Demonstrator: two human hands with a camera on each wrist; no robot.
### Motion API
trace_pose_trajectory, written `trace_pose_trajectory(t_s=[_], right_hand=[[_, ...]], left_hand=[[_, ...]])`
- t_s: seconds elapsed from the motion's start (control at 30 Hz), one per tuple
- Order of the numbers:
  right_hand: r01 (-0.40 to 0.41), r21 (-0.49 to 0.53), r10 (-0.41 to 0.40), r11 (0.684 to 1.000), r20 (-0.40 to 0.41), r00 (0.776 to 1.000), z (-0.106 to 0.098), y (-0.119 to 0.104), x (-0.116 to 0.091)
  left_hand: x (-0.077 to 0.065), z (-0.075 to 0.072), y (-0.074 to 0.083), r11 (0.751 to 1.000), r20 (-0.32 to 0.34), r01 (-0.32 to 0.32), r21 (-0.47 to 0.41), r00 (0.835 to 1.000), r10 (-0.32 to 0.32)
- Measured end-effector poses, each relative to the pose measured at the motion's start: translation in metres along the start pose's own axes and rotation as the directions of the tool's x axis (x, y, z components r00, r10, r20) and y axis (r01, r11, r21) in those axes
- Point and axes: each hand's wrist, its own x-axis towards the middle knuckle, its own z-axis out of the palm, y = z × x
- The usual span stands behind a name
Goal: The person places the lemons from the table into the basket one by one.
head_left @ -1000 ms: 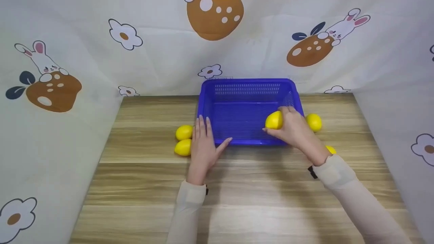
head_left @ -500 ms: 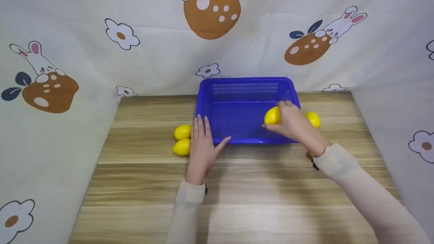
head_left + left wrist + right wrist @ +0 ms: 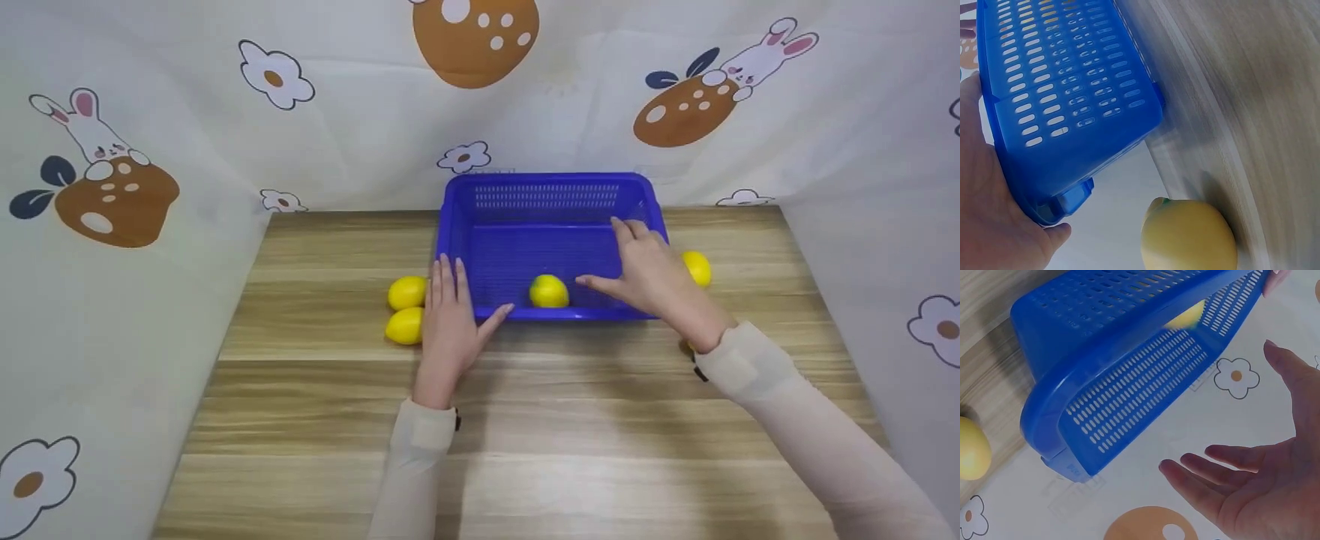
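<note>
A blue plastic basket (image 3: 517, 259) with slotted walls stands at the back of the table. One yellow lemon (image 3: 549, 291) lies in it by the front wall, also glimpsed in the right wrist view. My left hand (image 3: 452, 322) rests on the basket's front left corner, fingers straight and thumb along the front rim. Over the basket's right side hovers my right hand (image 3: 645, 270), its fingers spread and holding nothing; the right wrist view shows the gap between its thumb and fingers. Two lemons (image 3: 406, 292) sit left of the basket, beside my left hand.
Another lemon (image 3: 697, 268) lies right of the basket, partly behind my right hand. A sliver of something yellow shows under the right wrist. The wood-grain table (image 3: 315, 412) meets a printed cloth (image 3: 360, 112) behind and at both sides.
The right hand has let go of the lemon it held above the basket, and its fingers have spread. That lemon now lies inside the basket. The left hand has stayed on the rim.
</note>
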Motion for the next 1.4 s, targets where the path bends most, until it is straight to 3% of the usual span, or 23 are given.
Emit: trace_pose_trajectory(t_s=[0.43, 0.63, 1.4], right_hand=[[0.013, 0.002, -0.013, 1.0, -0.048, 0.999, 0.008, 0.007, -0.012], [0.026, 0.014, -0.025, 1.0, -0.079, 0.997, 0.012, 0.009, -0.019], [0.029, 0.017, -0.028, 0.999, -0.074, 0.997, 0.025, 0.02, -0.045]], left_hand=[[0.0, -0.001, 0.0, 1.0, 0.011, 0.004, 0.005, 1.0, -0.004], [0.0, 0.0, -0.001, 1.0, -0.015, -0.013, -0.008, 1.0, 0.013], [-0.001, 0.001, 0.0, 1.0, -0.019, -0.009, 0.003, 1.0, 0.009]])
